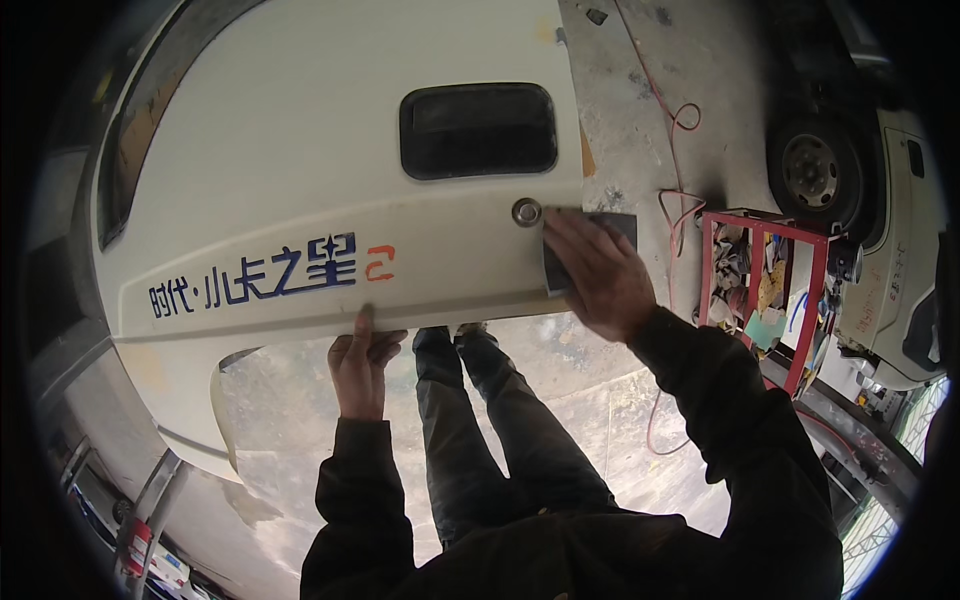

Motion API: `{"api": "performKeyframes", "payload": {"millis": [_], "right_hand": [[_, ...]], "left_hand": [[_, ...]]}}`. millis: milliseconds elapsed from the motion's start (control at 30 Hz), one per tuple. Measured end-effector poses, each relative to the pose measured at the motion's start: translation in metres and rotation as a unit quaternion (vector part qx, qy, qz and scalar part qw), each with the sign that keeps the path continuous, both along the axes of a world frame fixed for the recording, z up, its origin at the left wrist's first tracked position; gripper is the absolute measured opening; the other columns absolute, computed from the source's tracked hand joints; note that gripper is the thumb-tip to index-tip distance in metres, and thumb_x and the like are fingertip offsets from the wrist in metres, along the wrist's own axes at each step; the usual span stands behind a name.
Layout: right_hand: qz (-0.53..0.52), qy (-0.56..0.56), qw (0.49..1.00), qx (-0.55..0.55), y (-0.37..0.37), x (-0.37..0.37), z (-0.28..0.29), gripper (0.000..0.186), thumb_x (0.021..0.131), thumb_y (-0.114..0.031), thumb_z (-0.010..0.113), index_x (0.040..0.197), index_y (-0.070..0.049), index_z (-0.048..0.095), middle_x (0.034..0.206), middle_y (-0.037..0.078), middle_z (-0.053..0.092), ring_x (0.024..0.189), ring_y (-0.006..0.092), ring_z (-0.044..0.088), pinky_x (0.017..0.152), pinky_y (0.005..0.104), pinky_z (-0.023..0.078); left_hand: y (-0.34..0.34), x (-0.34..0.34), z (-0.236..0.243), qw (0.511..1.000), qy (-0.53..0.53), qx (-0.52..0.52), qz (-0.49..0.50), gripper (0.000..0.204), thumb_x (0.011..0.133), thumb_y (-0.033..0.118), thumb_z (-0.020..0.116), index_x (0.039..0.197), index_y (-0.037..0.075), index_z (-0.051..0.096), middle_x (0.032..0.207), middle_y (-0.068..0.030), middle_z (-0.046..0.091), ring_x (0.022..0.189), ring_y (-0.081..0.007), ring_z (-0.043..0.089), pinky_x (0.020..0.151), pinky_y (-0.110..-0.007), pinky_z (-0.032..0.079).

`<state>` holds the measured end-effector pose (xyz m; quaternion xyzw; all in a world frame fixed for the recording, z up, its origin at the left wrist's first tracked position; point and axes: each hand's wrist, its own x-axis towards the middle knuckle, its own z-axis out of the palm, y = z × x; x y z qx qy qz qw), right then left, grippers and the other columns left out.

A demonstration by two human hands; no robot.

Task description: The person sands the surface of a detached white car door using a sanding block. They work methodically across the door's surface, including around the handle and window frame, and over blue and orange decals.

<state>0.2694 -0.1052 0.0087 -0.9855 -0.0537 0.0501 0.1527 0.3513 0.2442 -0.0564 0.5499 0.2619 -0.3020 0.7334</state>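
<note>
A cream-white vehicle door (460, 225) lies in front of me, with blue and red lettering (310, 262) along its lower part. It has a black recessed handle (478, 130) and a round metal lock (526, 212). My right hand (597, 275) holds a dark grey sheet of sandpaper (624, 232) flat against the door, just right of the lock, fingers pressed over it. At the door's near edge is my left hand (362, 365), its thumb up on the panel and its other fingers curled at the edge. Some of those fingertips are hidden.
Right of the door stands a red metal rack (765, 222) filled with assorted items. A thin red hose (672, 150) winds over the concrete floor (640, 120). Farther right is another vehicle with a dark wheel (815, 170). My legs (450, 410) are below the door's near edge.
</note>
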Motion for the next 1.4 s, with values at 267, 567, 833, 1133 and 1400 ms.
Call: {"api": "performKeyframes", "payload": {"millis": [267,567,833,1133,1400], "right_hand": [[-0.008,0.019,1.000,-0.010,0.007,-0.023,0.004,0.075,0.079,-0.012,0.071,0.151,0.002,0.053,0.163,0.015,0.049,0.152,0.0296,0.043,0.125,0.0509,0.035],[-0.095,-0.014,0.994,-0.045,0.021,-0.021,-0.004,0.075,0.084,-0.011,0.071,0.154,0.003,0.046,0.165,0.019,0.045,0.150,0.0351,0.043,0.121,0.0550,0.036],[-0.052,0.021,0.998,-0.034,0.045,-0.046,0.004,0.076,0.079,-0.010,0.071,0.151,0.007,0.050,0.164,0.022,0.045,0.152,0.0355,0.040,0.122,0.0532,0.034],[0.063,-0.005,0.998,0.003,0.101,0.052,-0.006,0.067,0.087,-0.015,0.068,0.147,0.013,0.052,0.160,0.028,0.048,0.148,0.0368,0.042,0.120,0.0505,0.037],[0.099,-0.026,0.995,0.000,0.123,0.102,-0.010,0.063,0.090,-0.013,0.065,0.146,0.013,0.053,0.157,0.025,0.053,0.145,0.0354,0.046,0.119,0.0472,0.039]], "left_hand": [[-0.001,-0.003,0.001,1.000,-0.004,0.000,0.017,0.033,0.111,0.028,0.064,0.113,-0.004,0.069,0.094,-0.0189,0.079,0.080,-0.0236,0.079,0.064,-0.026,0.055],[-0.011,-0.005,0.007,0.999,-0.020,0.024,0.020,0.038,0.109,0.032,0.066,0.117,-0.005,0.069,0.093,-0.0156,0.077,0.080,-0.0189,0.075,0.063,-0.026,0.051],[-0.008,-0.002,0.011,1.000,0.007,0.017,-0.005,0.043,0.108,0.035,0.067,0.109,-0.008,0.073,0.092,-0.0196,0.079,0.084,-0.0236,0.080,0.071,-0.028,0.061],[-0.010,-0.008,0.009,1.000,0.003,-0.011,0.016,0.043,0.109,0.035,0.066,0.121,-0.006,0.068,0.100,-0.0192,0.079,0.085,-0.0250,0.081,0.072,-0.029,0.064],[-0.014,-0.010,0.004,0.999,-0.002,-0.029,0.044,0.041,0.109,0.031,0.066,0.116,-0.009,0.070,0.097,-0.0191,0.080,0.083,-0.0247,0.081,0.072,-0.032,0.065]]}}
